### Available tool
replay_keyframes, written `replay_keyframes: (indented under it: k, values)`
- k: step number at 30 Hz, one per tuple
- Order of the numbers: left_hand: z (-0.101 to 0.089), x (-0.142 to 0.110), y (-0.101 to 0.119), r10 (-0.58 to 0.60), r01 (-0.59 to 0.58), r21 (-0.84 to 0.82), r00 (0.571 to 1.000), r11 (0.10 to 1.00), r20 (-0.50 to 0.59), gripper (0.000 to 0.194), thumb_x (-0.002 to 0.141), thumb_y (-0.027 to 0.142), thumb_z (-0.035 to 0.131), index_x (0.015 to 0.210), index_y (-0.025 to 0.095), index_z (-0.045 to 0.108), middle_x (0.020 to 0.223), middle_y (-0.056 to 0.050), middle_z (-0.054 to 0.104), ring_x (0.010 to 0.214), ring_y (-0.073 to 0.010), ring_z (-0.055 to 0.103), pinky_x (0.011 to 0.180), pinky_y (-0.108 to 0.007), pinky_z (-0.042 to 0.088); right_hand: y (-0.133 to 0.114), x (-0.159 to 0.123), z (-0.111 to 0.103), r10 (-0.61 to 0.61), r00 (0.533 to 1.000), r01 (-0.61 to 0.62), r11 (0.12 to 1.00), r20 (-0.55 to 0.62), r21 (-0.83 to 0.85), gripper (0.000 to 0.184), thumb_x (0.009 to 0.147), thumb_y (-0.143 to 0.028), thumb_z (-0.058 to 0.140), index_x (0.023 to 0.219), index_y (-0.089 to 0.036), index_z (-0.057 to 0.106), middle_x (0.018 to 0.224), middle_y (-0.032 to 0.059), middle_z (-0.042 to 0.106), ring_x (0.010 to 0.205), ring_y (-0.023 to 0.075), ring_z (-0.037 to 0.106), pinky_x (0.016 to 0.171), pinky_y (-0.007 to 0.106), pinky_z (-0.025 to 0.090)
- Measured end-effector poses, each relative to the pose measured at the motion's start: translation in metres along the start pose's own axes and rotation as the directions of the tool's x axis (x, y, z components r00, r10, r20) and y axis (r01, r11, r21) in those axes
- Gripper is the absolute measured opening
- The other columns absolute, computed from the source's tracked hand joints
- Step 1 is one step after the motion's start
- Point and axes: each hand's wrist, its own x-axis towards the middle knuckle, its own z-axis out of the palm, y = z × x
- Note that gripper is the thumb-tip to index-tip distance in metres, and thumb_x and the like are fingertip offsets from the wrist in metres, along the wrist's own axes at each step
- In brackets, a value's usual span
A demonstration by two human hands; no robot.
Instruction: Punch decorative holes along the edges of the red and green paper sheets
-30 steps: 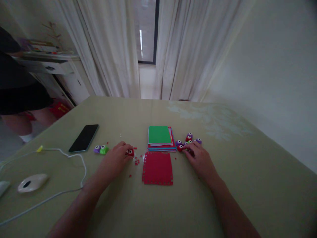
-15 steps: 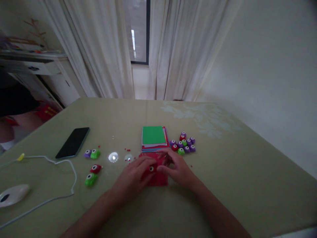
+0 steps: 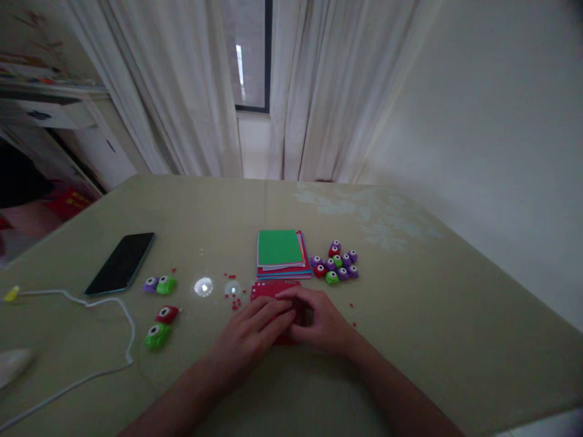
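Working at the lower centre of the frame, over a flat red sheet (image 3: 264,289), paper by the look of it, with small holes along its far edge, lying on the pale green-beige tabletop (image 3: 410,340). Reaching across it from the left with the left hand (image 3: 255,328), back upward, fingers stretched close together and slightly curved. Meeting those fingers from the right with the right hand (image 3: 321,320), thumb and forefinger bent toward each other as if pinching something small. Impossible to tell what, if anything, between the fingers; likewise impossible to tell whether gripping or merely pressing.

Probably at a hole-making step, judging by the holes and by tiny red bits (image 3: 235,303) scattered left of the sheet. Seemingly called for next: hold the sheet flat with the left hand, line up a stretch of edge, press with the right, avoid creasing.

Nearby, just right of a stack of coloured square sheets (image 3: 277,247), green on top: a cluster of small red, green and purple plastic eye-shaped pieces (image 3: 337,261). Toward the left of the frame: a purple-and-green pair (image 3: 166,284) and, below it, a red-and-green pair (image 3: 157,335). Farther left: a flat black phone (image 3: 121,264) and a thin white cable (image 3: 133,328).
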Motion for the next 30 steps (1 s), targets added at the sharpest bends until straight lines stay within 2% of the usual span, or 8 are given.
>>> replay_keyframes:
  k: [3,7,11,16,22,30]
  values:
    - [0.001,-0.002,0.0,0.004,-0.002,0.038,0.999,0.999,-0.038,0.038,0.114,0.021,0.037,0.132,0.011,0.068,0.125,-0.015,0.076,0.112,-0.0247,0.07,0.096,-0.038,0.064,-0.002,0.001,0.002,0.045,0.999,-0.046,0.998,0.02,0.038,0.037,0.079,-0.013,0.072,0.116,-0.018,0.076,0.107,0.0066,0.079,0.096,0.022,0.073,0.085,0.031,0.056]
    - [0.003,-0.01,0.0,0.01,-0.004,0.058,0.995,0.998,-0.098,0.033,0.112,0.017,0.045,0.136,0.01,0.067,0.13,-0.016,0.074,0.116,-0.0261,0.069,0.099,-0.04,0.062,-0.002,0.001,0.008,0.119,0.992,-0.123,0.982,0.041,0.146,0.028,0.079,-0.013,0.073,0.106,-0.017,0.077,0.095,0.0032,0.077,0.083,0.0181,0.068,0.074,0.027,0.052]
    - [0.002,-0.011,0.002,0.014,-0.004,0.073,0.992,0.997,-0.127,0.035,0.111,0.015,0.048,0.141,0.009,0.065,0.131,-0.017,0.074,0.12,-0.0274,0.068,0.102,-0.042,0.061,-0.003,0.001,0.014,0.123,0.992,-0.127,0.969,0.028,0.213,0.018,0.082,-0.017,0.074,0.099,-0.017,0.077,0.09,0.0019,0.074,0.078,0.016,0.063,0.071,0.025,0.049]
    - [-0.005,-0.005,0.003,0.03,-0.018,0.087,0.99,0.996,-0.139,0.032,0.111,0.015,0.049,0.136,0.009,0.067,0.122,-0.015,0.077,0.111,-0.0252,0.071,0.096,-0.04,0.063,-0.009,0.002,0.015,0.118,0.993,-0.121,0.973,0.023,0.198,0.009,0.086,-0.021,0.074,0.093,-0.016,0.076,0.083,0.0007,0.07,0.074,0.0152,0.059,0.069,0.025,0.047]
    - [-0.002,-0.008,0.001,-0.001,0.013,0.082,0.991,0.997,-0.135,0.033,0.111,0.015,0.048,0.138,0.012,0.067,0.123,-0.015,0.077,0.111,-0.0251,0.072,0.095,-0.04,0.063,-0.011,0.004,0.012,0.111,0.993,-0.116,0.981,0.04,0.156,0.013,0.088,-0.025,0.073,0.097,-0.018,0.078,0.083,0.001,0.072,0.075,0.0163,0.06,0.07,0.026,0.048]
    - [0.002,-0.012,0.0,-0.028,0.035,0.045,0.991,0.998,-0.131,0.034,0.11,0.013,0.05,0.14,0.012,0.065,0.124,-0.014,0.076,0.112,-0.0253,0.07,0.097,-0.041,0.062,-0.011,0.004,0.012,0.087,0.996,-0.088,0.995,0.018,0.05,0.01,0.085,-0.017,0.069,0.091,-0.016,0.076,0.077,-0.0008,0.069,0.067,0.0135,0.054,0.065,0.025,0.043]
